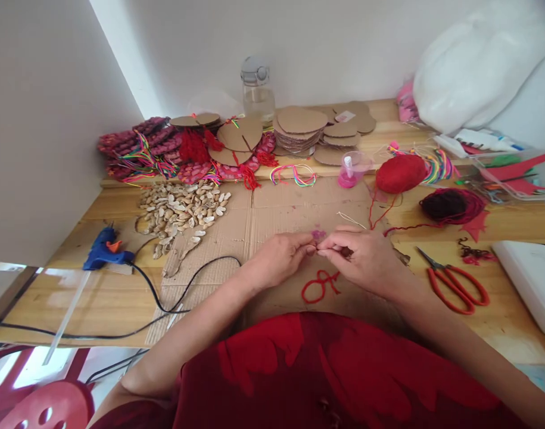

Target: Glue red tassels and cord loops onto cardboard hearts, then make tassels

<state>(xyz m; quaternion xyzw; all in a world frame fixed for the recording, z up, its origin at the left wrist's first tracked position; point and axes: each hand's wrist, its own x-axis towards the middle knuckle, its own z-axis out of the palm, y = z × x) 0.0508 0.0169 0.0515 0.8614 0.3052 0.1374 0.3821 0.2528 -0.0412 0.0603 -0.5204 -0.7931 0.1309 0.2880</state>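
Observation:
My left hand [283,257] and my right hand [368,259] meet fingertip to fingertip over the cardboard sheet [272,217]. Both are closed in a pinch, and whatever lies between the fingers is too small to make out. A looped piece of red yarn [314,291] rests on the cardboard just below the right hand. Red strands run from the red yarn ball [400,174] down behind that hand. A thin cream cord [350,221] sticks out above the right knuckles. Pink stains [317,234] mark the cardboard beyond the fingertips.
Peanut shells [187,208] are heaped at left, near a blue glue gun [106,249] with a trailing black cable. Orange-handled scissors [453,280] and dark red yarn [453,205] lie at right. Stacked cardboard discs [301,122], tasselled pink pieces [138,149] and a bottle [258,95] line the back.

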